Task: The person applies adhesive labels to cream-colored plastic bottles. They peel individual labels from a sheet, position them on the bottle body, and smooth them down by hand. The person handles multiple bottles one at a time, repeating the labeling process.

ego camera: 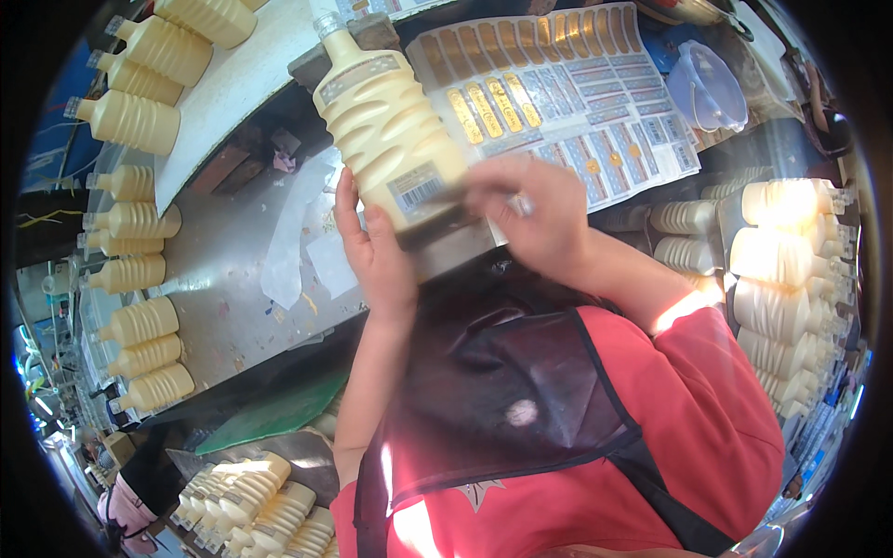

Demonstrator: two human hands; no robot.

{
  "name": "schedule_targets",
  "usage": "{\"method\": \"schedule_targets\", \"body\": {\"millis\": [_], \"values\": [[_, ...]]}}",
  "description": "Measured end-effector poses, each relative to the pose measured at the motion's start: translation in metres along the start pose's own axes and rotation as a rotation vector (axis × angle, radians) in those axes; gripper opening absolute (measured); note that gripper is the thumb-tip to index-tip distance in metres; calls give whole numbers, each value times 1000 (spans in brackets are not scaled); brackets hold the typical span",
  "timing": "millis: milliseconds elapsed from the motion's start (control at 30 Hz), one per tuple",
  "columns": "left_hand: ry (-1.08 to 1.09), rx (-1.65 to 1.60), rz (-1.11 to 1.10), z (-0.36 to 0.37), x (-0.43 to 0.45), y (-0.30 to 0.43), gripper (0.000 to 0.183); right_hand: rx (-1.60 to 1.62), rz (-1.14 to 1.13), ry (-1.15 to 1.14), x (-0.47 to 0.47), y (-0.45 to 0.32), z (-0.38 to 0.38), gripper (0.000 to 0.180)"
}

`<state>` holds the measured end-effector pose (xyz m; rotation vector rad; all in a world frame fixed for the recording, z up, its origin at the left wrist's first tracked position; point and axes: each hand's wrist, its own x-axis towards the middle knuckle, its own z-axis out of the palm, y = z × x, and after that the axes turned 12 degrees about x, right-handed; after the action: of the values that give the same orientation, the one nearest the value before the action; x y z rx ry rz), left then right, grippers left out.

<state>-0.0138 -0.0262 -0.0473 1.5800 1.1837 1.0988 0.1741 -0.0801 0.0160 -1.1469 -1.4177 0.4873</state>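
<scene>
A cream-coloured ribbed bottle [398,125] with a clear cap lies tilted before me, its neck against a dark block [377,38]. It bears a patterned strip near the shoulder and a barcode label [416,187] near the base. My left hand [380,261] holds the bottle's lower left side, with the thumb along the base and fingers partly hidden behind. Blurred by motion, my right hand [541,209] has its fingertips at the lower right edge of the bottle, beside the barcode label. Whether they pinch anything is unclear. Label sheets [551,125] with gold and blue-grey stickers spread behind my right hand.
Rows of similar bottles line the table's left edge [143,324] and stand stacked at right [771,307]. More bottles [237,495] are piled at lower left, near another person [129,506]. White backing paper [296,230] lies on the metal tabletop [216,300]. A lilac bucket [708,84] stands at upper right.
</scene>
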Motion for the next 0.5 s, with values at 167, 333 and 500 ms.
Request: {"method": "schedule_targets", "body": {"millis": [167,333,500], "values": [[112,149,131,10,-4,-1,78,152,601,-56,14,30,3,31],[108,336,134,12,-3,8,92,92,698,-145,20,37,13,78],[110,298,57,18,1,16,92,48,664,-155,25,34,16,86]]}}
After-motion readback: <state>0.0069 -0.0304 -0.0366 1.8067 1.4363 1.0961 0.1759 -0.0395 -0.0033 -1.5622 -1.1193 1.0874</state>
